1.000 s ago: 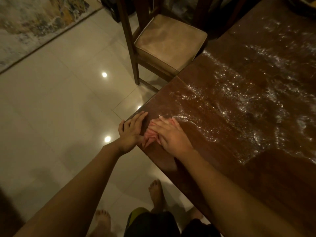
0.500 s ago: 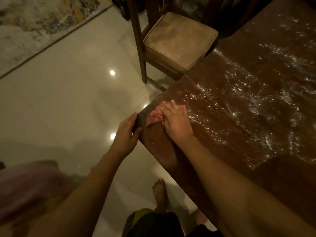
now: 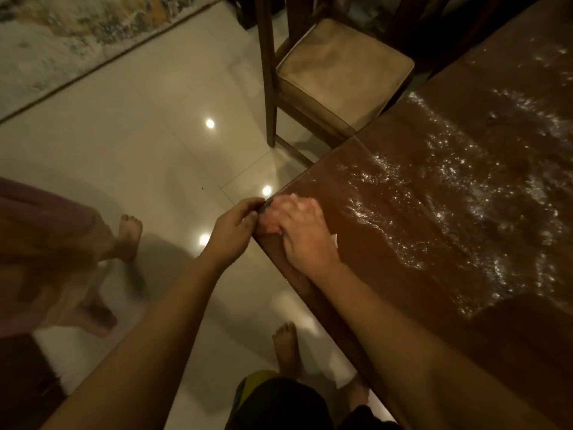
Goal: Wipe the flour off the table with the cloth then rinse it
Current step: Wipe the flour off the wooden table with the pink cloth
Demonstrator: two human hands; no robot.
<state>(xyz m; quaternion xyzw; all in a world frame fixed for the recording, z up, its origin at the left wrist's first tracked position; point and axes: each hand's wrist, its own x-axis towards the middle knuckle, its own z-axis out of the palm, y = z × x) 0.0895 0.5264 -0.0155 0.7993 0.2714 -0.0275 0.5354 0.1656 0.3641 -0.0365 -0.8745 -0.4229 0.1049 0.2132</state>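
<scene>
A dark brown wooden table (image 3: 412,308) fills the right side, with white flour (image 3: 459,193) scattered across its middle. A pink cloth (image 3: 269,225) lies at the table's left edge near the corner, mostly hidden under my right hand (image 3: 305,238). That hand presses flat on the cloth, with flour on its fingers. My left hand (image 3: 234,228) is just off the table, its fingers curled against the table's edge right beside the cloth.
A wooden chair with a beige cushion (image 3: 341,72) stands at the table's far corner. Another person's bare feet (image 3: 130,234) and pink garment are on the tiled floor to the left. A patterned rug (image 3: 77,35) lies at the top left. My own foot (image 3: 286,342) is below.
My right hand slid the cloth along the table's edge toward the corner. My left hand went from lying flat to curling at the edge. Another person walked in from the left.
</scene>
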